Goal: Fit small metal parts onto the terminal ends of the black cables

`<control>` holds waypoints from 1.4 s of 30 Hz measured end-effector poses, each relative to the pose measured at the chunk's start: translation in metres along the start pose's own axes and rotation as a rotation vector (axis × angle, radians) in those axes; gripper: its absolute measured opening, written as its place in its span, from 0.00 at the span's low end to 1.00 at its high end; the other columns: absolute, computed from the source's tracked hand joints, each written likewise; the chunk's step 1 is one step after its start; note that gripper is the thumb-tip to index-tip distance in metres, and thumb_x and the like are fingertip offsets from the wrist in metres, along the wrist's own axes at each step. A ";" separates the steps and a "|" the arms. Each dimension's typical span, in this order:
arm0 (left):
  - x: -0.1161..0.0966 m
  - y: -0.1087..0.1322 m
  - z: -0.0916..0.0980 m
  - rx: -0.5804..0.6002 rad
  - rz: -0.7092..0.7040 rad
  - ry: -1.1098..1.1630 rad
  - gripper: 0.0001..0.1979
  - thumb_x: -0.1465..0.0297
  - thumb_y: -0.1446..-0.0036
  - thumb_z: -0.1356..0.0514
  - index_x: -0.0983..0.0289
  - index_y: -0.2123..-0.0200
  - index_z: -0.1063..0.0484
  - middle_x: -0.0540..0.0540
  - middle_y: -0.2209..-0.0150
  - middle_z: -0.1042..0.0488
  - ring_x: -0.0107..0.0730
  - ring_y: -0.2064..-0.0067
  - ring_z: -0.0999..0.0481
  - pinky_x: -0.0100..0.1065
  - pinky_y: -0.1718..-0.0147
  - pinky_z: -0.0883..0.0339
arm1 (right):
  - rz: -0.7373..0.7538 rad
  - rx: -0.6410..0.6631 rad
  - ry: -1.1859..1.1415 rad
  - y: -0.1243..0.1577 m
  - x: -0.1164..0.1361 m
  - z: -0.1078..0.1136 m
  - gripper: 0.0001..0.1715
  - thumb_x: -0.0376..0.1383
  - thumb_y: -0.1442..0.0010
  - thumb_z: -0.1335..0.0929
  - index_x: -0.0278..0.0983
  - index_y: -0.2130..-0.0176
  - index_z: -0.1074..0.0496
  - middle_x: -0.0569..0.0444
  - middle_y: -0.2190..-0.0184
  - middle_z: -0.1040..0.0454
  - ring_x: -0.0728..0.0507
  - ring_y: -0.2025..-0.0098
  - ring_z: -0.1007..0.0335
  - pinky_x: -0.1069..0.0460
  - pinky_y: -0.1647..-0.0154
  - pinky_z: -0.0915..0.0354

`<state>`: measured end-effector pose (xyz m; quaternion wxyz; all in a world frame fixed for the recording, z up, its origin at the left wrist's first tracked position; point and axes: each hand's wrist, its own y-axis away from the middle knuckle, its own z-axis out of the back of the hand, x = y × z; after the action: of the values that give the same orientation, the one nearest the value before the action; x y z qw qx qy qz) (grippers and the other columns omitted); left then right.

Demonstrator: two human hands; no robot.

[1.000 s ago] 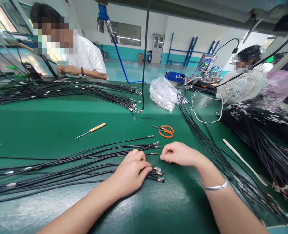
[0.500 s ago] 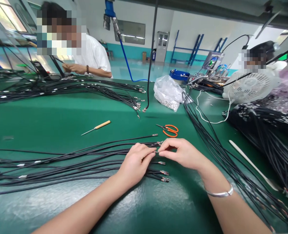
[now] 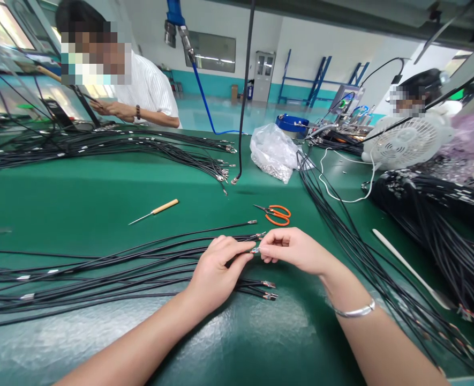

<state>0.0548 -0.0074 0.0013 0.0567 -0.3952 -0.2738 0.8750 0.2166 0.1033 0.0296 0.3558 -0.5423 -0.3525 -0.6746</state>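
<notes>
My left hand (image 3: 220, 265) pinches a black cable close to its end, thumb and index finger together. From those fingertips sticks out a small metal connector (image 3: 255, 250). My right hand (image 3: 287, 247), wearing a silver bangle on the wrist, is closed with its fingertips on that connector. Several black cables (image 3: 120, 272) run in from the left under my left hand. Their metal ends (image 3: 269, 296) lie just below and above my fingers. Orange-handled scissors (image 3: 277, 214) rest just beyond my right hand, and a wooden-handled awl (image 3: 165, 207) lies farther left.
Beyond are a cable bundle (image 3: 148, 145), a clear plastic bag (image 3: 275, 153) of small metal parts and a white fan (image 3: 409, 142). More cables (image 3: 341, 225) and a white stick (image 3: 405, 262) lie right. A hanging black cable (image 3: 245, 96) reaches the table. A co-worker (image 3: 152, 80) works opposite.
My left thumb and index finger have opened slightly around the cable end, and more of the metal connector shows. My right fingers have curled closer in. The view has shifted slightly.
</notes>
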 end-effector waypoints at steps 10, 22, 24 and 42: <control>0.000 -0.001 0.001 0.050 0.137 0.098 0.08 0.70 0.45 0.42 0.59 0.63 0.25 0.51 0.69 0.26 0.29 0.66 0.29 0.32 0.64 0.34 | 0.037 -0.005 0.118 -0.001 -0.002 0.004 0.13 0.42 0.46 0.33 0.35 0.67 0.28 0.53 0.69 0.26 0.47 0.66 0.32 0.51 0.61 0.36; -0.005 0.008 0.002 0.516 -0.080 -0.213 0.10 0.73 0.44 0.46 0.60 0.68 0.25 0.52 0.70 0.29 0.32 0.65 0.32 0.34 0.63 0.37 | -0.109 0.267 0.488 0.008 -0.006 0.019 0.17 0.46 0.45 0.35 0.35 0.71 0.25 0.55 0.75 0.26 0.48 0.73 0.33 0.55 0.73 0.40; -0.011 0.008 0.006 0.615 -0.116 -0.169 0.10 0.72 0.43 0.47 0.58 0.66 0.25 0.51 0.72 0.28 0.30 0.67 0.31 0.33 0.62 0.37 | -0.062 -0.007 0.444 0.001 -0.014 0.025 0.16 0.44 0.44 0.37 0.35 0.66 0.26 0.55 0.73 0.27 0.48 0.71 0.33 0.54 0.70 0.39; -0.007 -0.004 0.002 0.203 0.014 -0.015 0.13 0.71 0.39 0.50 0.59 0.56 0.28 0.51 0.68 0.26 0.29 0.65 0.30 0.34 0.62 0.35 | 0.085 -0.044 0.215 0.007 0.006 0.004 0.09 0.39 0.46 0.33 0.37 0.66 0.29 0.55 0.70 0.26 0.47 0.66 0.31 0.52 0.63 0.35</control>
<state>0.0573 -0.0073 0.0091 0.0886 -0.3827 -0.1812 0.9016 0.2241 0.1026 0.0366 0.4078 -0.4889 -0.2739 -0.7209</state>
